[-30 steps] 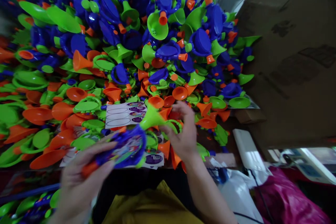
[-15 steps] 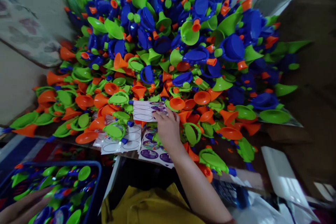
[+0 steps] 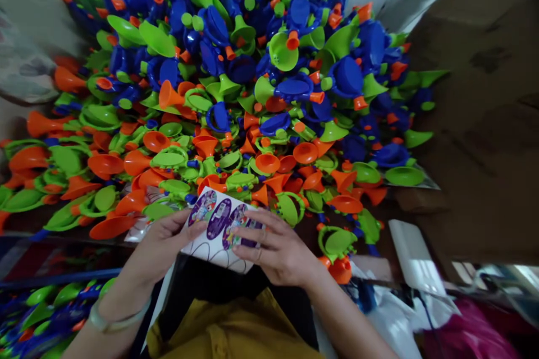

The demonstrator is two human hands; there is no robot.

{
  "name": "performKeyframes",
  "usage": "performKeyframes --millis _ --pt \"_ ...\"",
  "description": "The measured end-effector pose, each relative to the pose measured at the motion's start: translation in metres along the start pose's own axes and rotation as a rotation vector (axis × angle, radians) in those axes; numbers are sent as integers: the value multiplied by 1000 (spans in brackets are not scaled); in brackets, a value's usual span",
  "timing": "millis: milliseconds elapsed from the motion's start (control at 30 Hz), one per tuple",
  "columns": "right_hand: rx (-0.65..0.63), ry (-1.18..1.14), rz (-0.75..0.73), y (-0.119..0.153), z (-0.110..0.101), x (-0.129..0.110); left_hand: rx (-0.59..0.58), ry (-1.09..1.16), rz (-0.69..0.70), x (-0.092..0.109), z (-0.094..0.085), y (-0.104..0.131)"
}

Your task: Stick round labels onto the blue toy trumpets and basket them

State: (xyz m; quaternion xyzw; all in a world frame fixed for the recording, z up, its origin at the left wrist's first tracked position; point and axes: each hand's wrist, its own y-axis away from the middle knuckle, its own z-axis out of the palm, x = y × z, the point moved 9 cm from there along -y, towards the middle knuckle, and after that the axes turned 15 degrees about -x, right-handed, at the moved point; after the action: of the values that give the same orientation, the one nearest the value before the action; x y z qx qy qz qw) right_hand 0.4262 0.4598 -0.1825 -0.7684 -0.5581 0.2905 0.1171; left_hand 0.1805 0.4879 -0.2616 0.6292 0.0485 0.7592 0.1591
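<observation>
A white sticker sheet (image 3: 218, 220) with purple printed ovals is held between my hands, in front of my lap at the table edge. Blank oval outlines run along its near side. My left hand (image 3: 166, 244) grips the left edge, thumb on top. On the right, my right hand (image 3: 280, 247) holds the sheet with its fingers spread across the printed ovals. Whether more sheets lie underneath is hidden. Just beyond the sheet lie green toy trumpets with orange bells, one of them (image 3: 290, 208) near my right fingers.
A tall heap of blue toy trumpets (image 3: 295, 88) with green bells rises at the back. At lower left, a blue basket (image 3: 54, 279) holds more of them. A white box-like object (image 3: 416, 258) stands at the right, near plastic bags (image 3: 393, 314) and brown cardboard (image 3: 475, 179).
My left hand has come from the basket at lower left to the sheet. My right hand has drawn the sheet nearer and turned it. The view has swung right.
</observation>
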Motion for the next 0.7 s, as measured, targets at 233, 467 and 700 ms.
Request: performKeyframes --millis 233,467,700 --pt "317 -258 170 -6 -48 45 -232 -495 116 32 53 -14" --pt "334 -263 163 -34 -65 59 -319 -574 127 36 82 -16" --pt "270 -525 499 -5 -28 53 -437 -697 99 39 87 -12"
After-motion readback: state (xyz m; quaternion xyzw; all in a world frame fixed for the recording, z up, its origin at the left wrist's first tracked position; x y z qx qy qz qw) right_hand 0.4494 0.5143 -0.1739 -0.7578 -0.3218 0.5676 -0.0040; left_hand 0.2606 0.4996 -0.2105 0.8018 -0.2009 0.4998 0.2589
